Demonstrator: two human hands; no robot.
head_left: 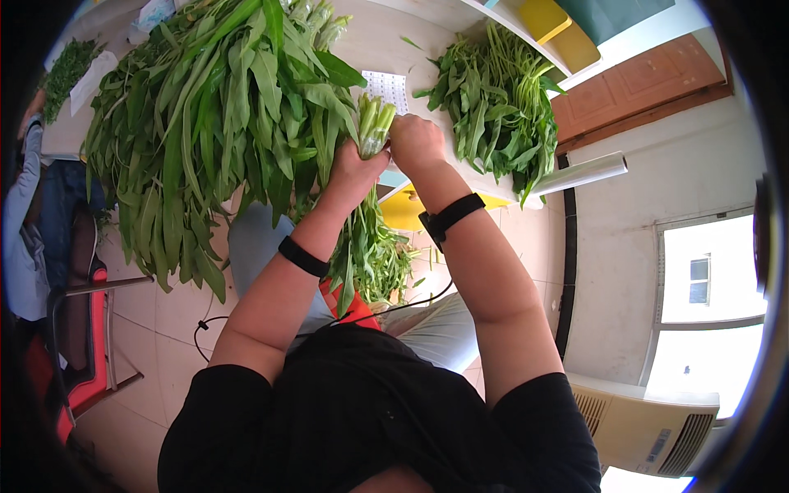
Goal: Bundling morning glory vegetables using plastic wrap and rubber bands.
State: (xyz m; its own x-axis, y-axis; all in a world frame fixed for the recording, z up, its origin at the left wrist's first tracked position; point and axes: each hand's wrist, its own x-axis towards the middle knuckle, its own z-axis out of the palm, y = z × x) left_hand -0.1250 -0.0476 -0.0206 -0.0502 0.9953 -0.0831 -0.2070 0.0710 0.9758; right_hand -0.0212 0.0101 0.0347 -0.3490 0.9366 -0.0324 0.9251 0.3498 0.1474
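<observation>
Nearest the camera, a black short-sleeved shirt (pixel 378 411) and two bare forearms, each with a dark, smooth wristband, framed the work. The person's left hand (pixel 359 172) was closed round a bunch of cut stems (pixel 376 123), gripping it low beneath the pale ends, which seemed to keep the tips gathered and level. The right hand (pixel 417 146) pressed against the bunch's other side with its fingers curled in; they were turned from view, so one could not tell whether they pinched anything. The bunch stood nearly upright in front of the table's edge, cut ends up, probably so that the foliage could hang free. Leafy greens (pixel 357 255) drooped between the forearms, though whether all of them belonged to this bunch was unclear.

The stems were smooth, rounded and light green, with a glossy transparent wrap about them. To the left, a large heap of greens (pixel 222 115) spilled over the edge in long, limp, pointed leaves. To the right lay a smaller pile (pixel 493 107), its slender stalks pointing away, and near it a shiny, cylindrical roll of film (pixel 585 174) jutted past the table (pixel 394 37). Farther off were a panelled reddish-brown door (pixel 649 86) and a bright window (pixel 703 279).
</observation>
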